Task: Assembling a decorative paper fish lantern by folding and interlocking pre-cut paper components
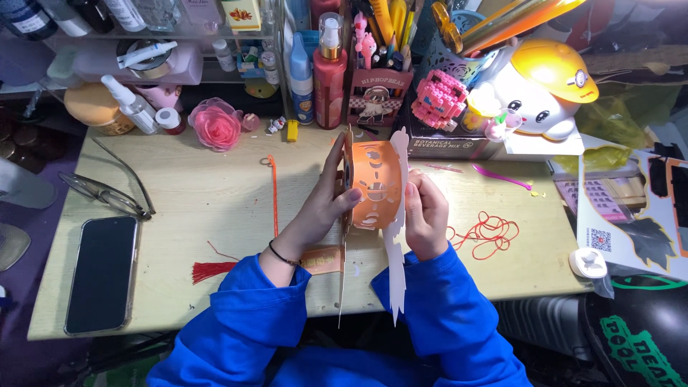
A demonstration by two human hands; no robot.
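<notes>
An orange paper lantern piece [374,183] with cut-out holes is held upright over the middle of the wooden desk [208,201]. My left hand [324,208] grips its left edge with the thumb on the orange face. My right hand [426,215] clasps its right side, where a white paper strip [394,265] hangs down past the desk's front edge. Both arms wear blue sleeves. A small orange card [322,259] lies under my left wrist. An orange stick [274,193] lies on the desk left of my hands.
A black phone [100,272] and glasses [107,192] lie at the left. A red tassel [211,270] and a tangle of red string [487,233] sit either side of my arms. Bottles, a pink flower [215,125], a pen holder and a white toy crowd the back.
</notes>
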